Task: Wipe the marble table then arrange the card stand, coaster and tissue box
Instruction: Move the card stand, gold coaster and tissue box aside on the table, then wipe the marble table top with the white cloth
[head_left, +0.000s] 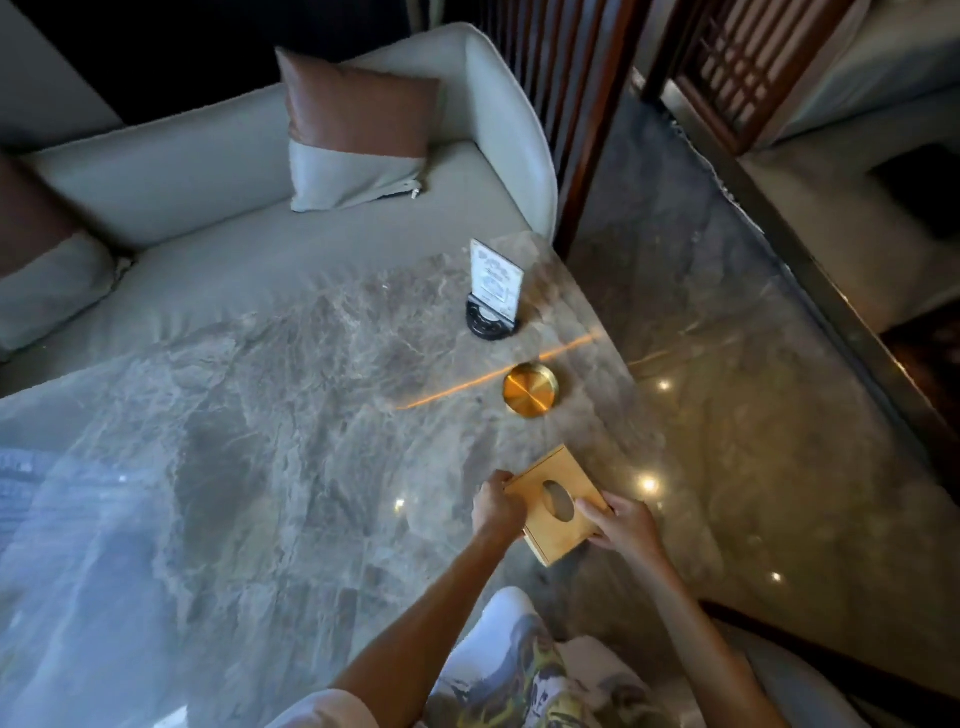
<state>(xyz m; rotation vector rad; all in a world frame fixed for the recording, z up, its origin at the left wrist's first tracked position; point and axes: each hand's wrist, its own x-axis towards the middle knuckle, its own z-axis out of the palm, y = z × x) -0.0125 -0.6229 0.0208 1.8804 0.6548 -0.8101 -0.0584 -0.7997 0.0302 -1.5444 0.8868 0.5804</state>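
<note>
One printed card stand on a round black base (493, 291) stands far right on the glossy grey-brown veined marble tabletop (291, 415). One round brass coaster (530, 388) lies nearer. One square pale wooden tissue box with an oval slot (540, 475) is at the near right edge. Two hands grip it: left hand (498, 506) curled round its left edge, right hand (623, 525) on its right. Behind: one pale grey sofa (208, 171), two brown-and-grey cushions (358, 130), a dark wooden lattice screen (561, 78).

A brown-and-grey cushion (353, 130) rests on the pale sofa (218, 156).

One stand (494, 291), coaster (530, 388), box (530, 491)
</note>
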